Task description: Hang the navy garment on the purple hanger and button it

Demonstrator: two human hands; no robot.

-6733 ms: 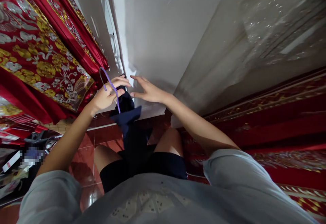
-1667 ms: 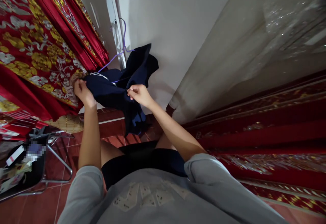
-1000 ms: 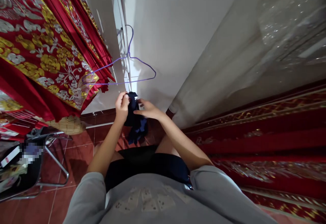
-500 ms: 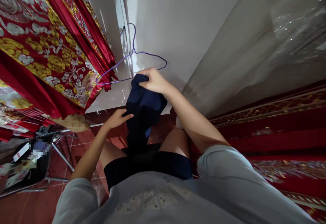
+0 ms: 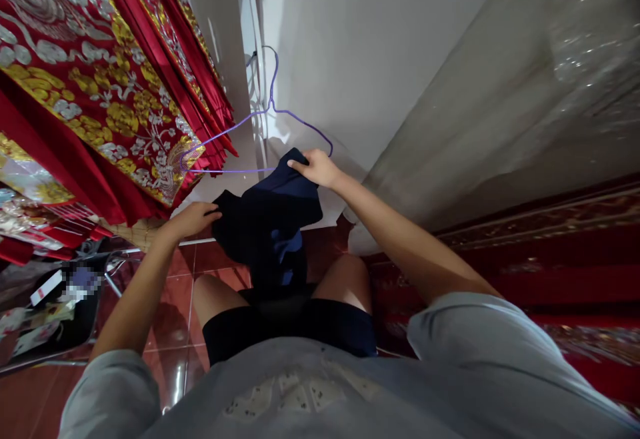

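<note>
A dark navy garment (image 5: 285, 192) with a lighter blue patch hangs spread between my hands above my knees; its exact kind is unclear. My right hand (image 5: 320, 167) pinches its upper right edge, thumb on the near side. At its upper left corner, my left hand (image 5: 193, 220) grips the cloth between thumb and fingers. Just behind the garment is a purple wire hanger (image 5: 271, 100), hung by its hook. Part of the hanger's lower bar is hidden by the cloth and my right hand, whose knuckles are close to the hanger's right end.
Red cloths with gold and silver embroidery (image 5: 120, 112) hang at the left. A white wall (image 5: 360, 46) stands ahead, with plastic-covered material (image 5: 500, 92) to its right. Lower left, a black chair (image 5: 75, 339) holds small items. The floor is red tile (image 5: 170, 319).
My left hand has moved left and taken hold of the garment's corner, stretching the cloth sideways. My right hand has shifted slightly right and down, still holding the garment.
</note>
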